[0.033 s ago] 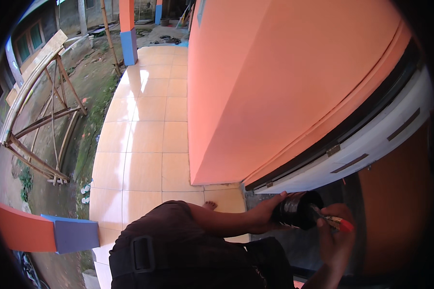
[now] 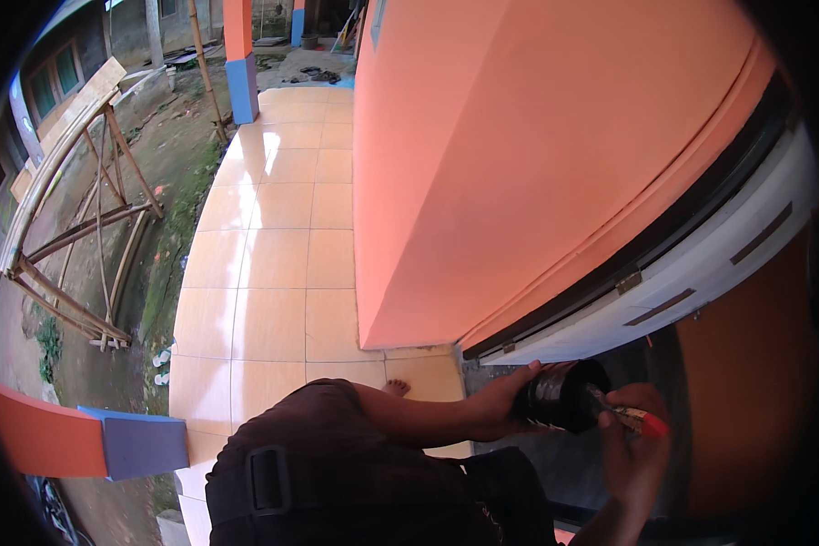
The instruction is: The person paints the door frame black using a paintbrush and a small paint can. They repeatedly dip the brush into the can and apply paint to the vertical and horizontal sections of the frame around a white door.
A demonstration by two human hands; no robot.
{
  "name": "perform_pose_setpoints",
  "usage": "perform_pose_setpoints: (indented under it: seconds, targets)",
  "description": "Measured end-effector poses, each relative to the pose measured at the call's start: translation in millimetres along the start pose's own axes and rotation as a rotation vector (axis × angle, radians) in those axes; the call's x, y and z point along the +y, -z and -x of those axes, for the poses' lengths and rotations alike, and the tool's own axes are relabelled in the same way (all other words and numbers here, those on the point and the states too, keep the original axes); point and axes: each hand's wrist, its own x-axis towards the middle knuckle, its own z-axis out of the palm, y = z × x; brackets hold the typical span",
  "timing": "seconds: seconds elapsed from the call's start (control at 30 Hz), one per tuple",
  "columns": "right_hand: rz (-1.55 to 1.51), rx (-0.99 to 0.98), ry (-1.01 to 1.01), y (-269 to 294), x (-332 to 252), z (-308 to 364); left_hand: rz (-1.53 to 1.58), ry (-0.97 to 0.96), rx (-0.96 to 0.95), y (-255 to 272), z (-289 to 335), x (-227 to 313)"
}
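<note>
My left hand [image 2: 503, 406] is wrapped round a dark, can-like container [image 2: 544, 400], tilted so that its black open mouth faces my right side. In my right hand [image 2: 630, 455] is a paintbrush [image 2: 644, 422] with a pale handle and a red end. Its far end reaches into the mouth of the can, where the bristles are hidden in the dark. What the can holds is too dark to make out.
Beyond my hands stands a white door [image 2: 601, 332] in a dark frame, beside an orange wall [image 2: 482, 200]. Glossy tiles [image 2: 273, 318] cover the porch on my left. Past its edge are a bamboo frame [image 2: 91, 223] and an orange and blue pillar [image 2: 146, 443].
</note>
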Motion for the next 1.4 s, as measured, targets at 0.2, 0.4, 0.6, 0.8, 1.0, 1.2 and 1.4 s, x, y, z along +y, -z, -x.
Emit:
perform_pose_setpoints:
  seconds: [0.2, 0.4, 0.6, 0.8, 1.0, 1.2, 1.4]
  targets:
    - [-0.096, 0.134, -0.034, -8, -2, 1, 0.094, 0.093, 0.062, -4, 8, 13]
    - [-0.431, 0.180, -0.105, 7, -5, -11, -0.070, -0.029, -0.060, -11, 15, 19]
    - [-0.628, 0.257, -0.191, 10, 11, -18, -0.070, -0.009, -0.043, -1, 20, 27]
    - [-0.779, 0.281, -0.232, 13, 34, -17, -0.032, 0.046, -0.044, 2, 16, 26]
    - [-0.932, 0.287, -0.269, 12, 44, -14, -0.017, 0.029, -0.084, -4, 16, 28]
    - [-0.384, 0.142, -0.085, 10, -12, -22, -0.058, -0.008, -0.063, -11, 24, 36]
    - [0.170, -0.166, 0.065, 1, -42, -44, -0.171, -0.075, -0.112, -5, 28, 42]
